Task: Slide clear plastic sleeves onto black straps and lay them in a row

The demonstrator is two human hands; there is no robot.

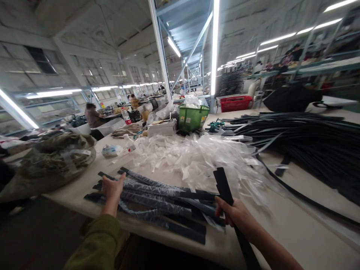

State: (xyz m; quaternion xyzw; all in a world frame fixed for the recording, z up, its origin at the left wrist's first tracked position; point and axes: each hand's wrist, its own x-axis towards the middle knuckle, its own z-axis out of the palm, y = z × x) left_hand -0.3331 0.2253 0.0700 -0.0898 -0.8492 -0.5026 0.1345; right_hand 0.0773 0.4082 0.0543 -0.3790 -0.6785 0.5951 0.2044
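Several long black straps (152, 187), partly sleeved in clear plastic, lie in a loose pile across the near part of the table. My left hand (111, 188) is at the left end of this pile, thumb and fingers curled around some of the straps; the exact hold is partly hidden. At the pile's right end, my right hand (236, 215) is closed on a bare black strap (224, 184). Its upper end sticks up above the fingers, with a stepped edge like layered ends. The lower part hangs toward me past the table's front edge.
Crumpled clear plastic sleeves (180, 153) cover the table's middle. To the right lies a large heap of black straps (303, 146). A green bag (192, 118), white box (162, 128) and red basket (235, 103) stand behind. A filled sack (53, 161) is left; people sit farther back.
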